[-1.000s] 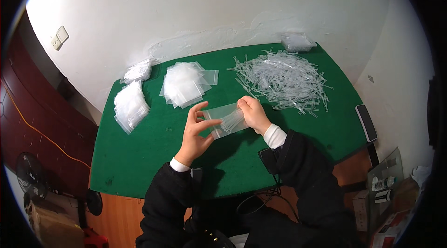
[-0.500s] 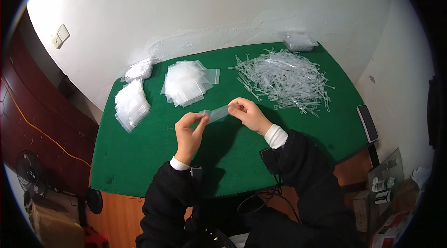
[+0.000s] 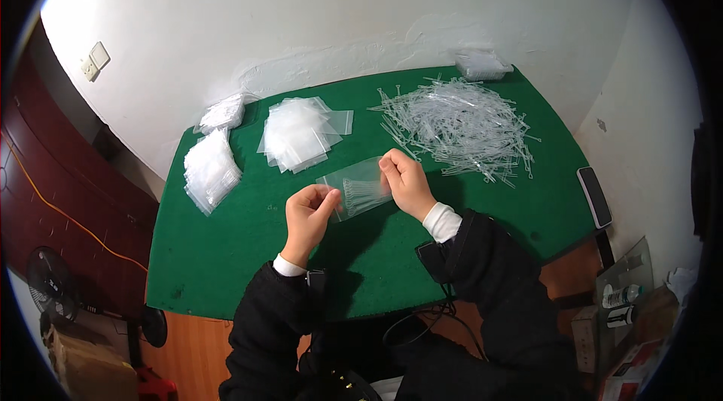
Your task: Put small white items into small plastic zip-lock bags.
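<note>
While both hands work above the middle of the green desk (image 3: 226, 265), they share 1 small clear plastic bag (image 3: 360, 187) that carries a bundle of thin clear plastic sticks inside it. The left hand (image 3: 309, 213) pinches the bag's near-left corner between thumb and fingertips, and the right hand (image 3: 405, 181) is closed on the bag's far-right end, so the bag hangs stretched between them just above the desk's cloth. Beyond the bag, toward the wall, lies a loose fanned stack of empty clear bags (image 3: 300, 132). Left of that stack sit 2 more piles of clear bags, 1 near the desk's left edge (image 3: 209, 171) and a smaller 1 at the far-left corner (image 3: 224, 112). Right of the bag, a wide heap of clear plastic sticks (image 3: 459, 124) spreads over the far-right part of the desk, with a small clear packet (image 3: 480, 64) behind it by the wall. A dark phone (image 3: 593, 196) rests at the desk's right edge.
</note>
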`<state>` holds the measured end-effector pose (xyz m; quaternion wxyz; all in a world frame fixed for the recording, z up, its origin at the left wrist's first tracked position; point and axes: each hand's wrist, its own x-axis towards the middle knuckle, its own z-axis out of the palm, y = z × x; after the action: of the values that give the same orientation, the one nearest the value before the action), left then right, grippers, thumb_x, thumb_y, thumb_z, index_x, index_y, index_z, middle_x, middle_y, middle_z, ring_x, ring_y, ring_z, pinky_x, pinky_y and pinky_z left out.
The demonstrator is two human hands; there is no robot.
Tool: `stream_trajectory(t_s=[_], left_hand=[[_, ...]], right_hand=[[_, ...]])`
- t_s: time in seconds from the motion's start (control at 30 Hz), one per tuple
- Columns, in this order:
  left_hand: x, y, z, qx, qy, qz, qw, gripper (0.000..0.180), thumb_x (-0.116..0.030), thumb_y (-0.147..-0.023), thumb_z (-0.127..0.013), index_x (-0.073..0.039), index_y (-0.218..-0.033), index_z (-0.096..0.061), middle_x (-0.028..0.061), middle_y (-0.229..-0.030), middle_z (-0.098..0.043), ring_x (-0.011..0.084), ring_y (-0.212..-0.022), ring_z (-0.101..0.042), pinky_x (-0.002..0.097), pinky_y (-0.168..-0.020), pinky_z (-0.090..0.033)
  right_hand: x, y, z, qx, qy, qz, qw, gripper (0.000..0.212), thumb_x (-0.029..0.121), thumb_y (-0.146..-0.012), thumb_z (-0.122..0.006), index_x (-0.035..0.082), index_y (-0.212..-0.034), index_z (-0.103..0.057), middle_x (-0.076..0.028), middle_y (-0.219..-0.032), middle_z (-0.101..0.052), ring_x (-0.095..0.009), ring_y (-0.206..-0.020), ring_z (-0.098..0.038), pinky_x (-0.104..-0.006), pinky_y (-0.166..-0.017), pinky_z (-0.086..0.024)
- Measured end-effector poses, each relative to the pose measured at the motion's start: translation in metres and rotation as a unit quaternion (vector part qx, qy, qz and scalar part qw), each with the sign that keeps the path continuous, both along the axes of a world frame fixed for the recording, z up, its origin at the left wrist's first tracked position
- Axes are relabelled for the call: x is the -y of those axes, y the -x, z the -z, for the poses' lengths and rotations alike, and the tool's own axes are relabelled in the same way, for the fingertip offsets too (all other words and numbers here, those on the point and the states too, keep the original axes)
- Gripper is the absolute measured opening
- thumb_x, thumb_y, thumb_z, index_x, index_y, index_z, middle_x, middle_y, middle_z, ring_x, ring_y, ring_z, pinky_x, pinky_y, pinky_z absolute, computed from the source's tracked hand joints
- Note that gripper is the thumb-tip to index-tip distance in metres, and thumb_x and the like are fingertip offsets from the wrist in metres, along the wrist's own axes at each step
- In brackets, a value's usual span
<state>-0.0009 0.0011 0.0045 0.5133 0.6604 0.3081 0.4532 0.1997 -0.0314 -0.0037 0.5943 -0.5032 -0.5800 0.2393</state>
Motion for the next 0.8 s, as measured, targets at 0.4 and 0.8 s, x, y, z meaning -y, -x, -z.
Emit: stream_trajectory(t_s=[0.4, 0.8], left_hand=[[-0.005, 0.0, 0.007, 0.011, 0.068, 0.015, 0.998, 0.014, -0.013, -0.086, -0.056, -0.001, -0.08, -0.054, 0.0037, -0.069, -0.057, 0.0101, -0.061, -0.055, 0.0217, -0.055, -0.044], [-0.039, 0.062, 0.007, 0.022, 0.162, -0.043, 0.986, 0.008, -0.011, -0.085, -0.054, -0.004, -0.083, -0.051, 0.0035, -0.07, -0.056, 0.0126, -0.06, -0.055, 0.024, -0.054, -0.045]], right_hand=[[0.0, 0.004, -0.006, 0.094, -0.042, 0.088, 0.991, 0.024, 0.019, -0.088, -0.052, 0.001, -0.074, -0.049, -0.004, -0.049, -0.041, -0.009, -0.046, -0.037, -0.0271, -0.043, -0.03], [-0.009, -0.002, 0.012, -0.001, 0.019, 0.001, 1.0, 0.022, 0.021, -0.087, -0.056, 0.001, -0.078, -0.051, 0.0, -0.051, -0.046, -0.005, -0.045, -0.043, -0.023, -0.041, -0.031]])
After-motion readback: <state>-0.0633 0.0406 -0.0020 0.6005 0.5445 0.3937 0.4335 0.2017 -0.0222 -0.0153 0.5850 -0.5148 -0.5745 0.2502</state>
